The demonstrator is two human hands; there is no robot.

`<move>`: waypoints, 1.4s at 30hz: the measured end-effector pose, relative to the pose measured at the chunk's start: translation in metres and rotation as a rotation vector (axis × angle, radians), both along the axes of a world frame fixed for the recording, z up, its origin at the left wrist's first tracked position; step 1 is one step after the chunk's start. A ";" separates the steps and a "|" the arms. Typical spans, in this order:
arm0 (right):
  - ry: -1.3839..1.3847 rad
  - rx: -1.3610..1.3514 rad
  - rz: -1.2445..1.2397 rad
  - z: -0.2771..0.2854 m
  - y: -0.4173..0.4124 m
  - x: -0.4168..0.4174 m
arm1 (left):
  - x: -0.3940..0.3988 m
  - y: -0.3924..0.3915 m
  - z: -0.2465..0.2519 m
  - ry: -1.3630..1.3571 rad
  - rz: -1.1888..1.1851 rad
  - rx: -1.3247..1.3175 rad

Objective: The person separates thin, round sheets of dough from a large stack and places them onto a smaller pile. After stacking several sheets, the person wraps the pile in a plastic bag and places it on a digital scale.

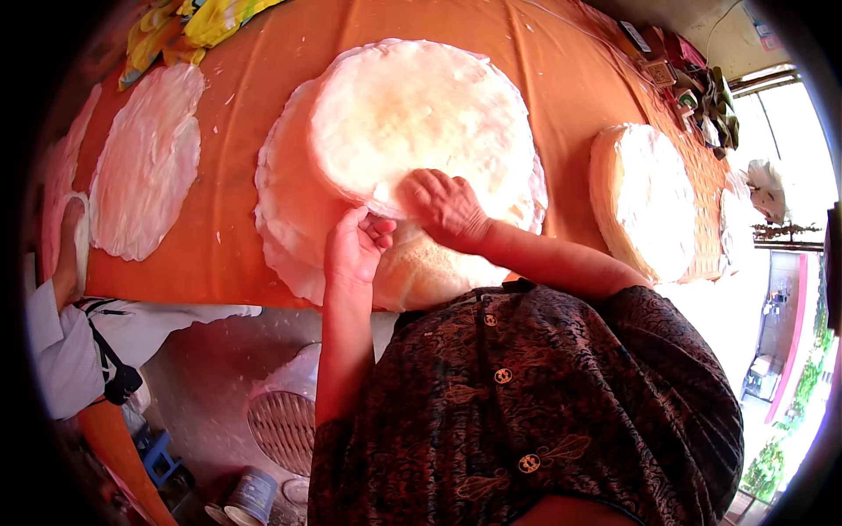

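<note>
A stack of thin, round, pale flatbread sheets (421,118) lies before me on the orange table cover. Its near edge overlaps larger sheets (289,191) underneath, one with a browned, bubbly surface near my body. My left hand (358,246) is at this near edge, thumb and index finger pinched on the rim, other fingers curled. Just to its right, my right hand (447,207) lies palm down on the top sheet, fingers bent over the surface. Its thumb and fingertips are mostly hidden, so its grip does not show.
A thick stack of round sheets (644,200) stands at right. On the left lies a wrinkled sheet (148,161), near another person's hand (69,243). Yellow cloth (223,20) lies at the far left edge; clutter (691,85) fills the far right. A woven basket (283,427) and bucket (252,493) are below.
</note>
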State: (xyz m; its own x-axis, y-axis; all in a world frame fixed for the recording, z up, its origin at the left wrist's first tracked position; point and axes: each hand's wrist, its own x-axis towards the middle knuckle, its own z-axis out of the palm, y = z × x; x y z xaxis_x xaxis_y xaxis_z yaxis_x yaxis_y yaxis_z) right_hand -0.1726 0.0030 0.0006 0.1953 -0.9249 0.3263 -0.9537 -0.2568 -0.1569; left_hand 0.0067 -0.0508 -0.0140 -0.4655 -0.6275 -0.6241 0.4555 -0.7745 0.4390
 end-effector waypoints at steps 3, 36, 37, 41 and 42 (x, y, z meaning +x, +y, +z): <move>-0.098 0.199 0.033 0.030 -0.037 -0.036 | 0.013 0.019 0.013 -0.195 0.137 -0.103; 0.244 0.070 0.223 0.049 -0.108 -0.032 | 0.038 0.015 0.011 -0.004 0.026 -0.149; 0.231 0.013 0.175 0.078 -0.127 -0.043 | 0.040 0.020 0.007 -0.044 0.044 -0.180; 0.197 -0.152 -0.006 0.193 -0.080 -0.020 | 0.042 0.050 0.001 -0.156 0.048 -0.091; 0.208 -0.209 0.012 0.187 -0.063 -0.017 | 0.041 0.055 0.001 -0.204 0.114 -0.093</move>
State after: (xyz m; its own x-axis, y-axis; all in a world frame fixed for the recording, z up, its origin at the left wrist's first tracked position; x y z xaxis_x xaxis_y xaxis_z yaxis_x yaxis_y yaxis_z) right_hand -0.1894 -0.0599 0.1877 0.2888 -0.8392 0.4608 -0.9564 -0.2746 0.0994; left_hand 0.0473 0.0043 -0.0125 -0.2584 -0.7277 -0.6353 0.4323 -0.6752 0.5976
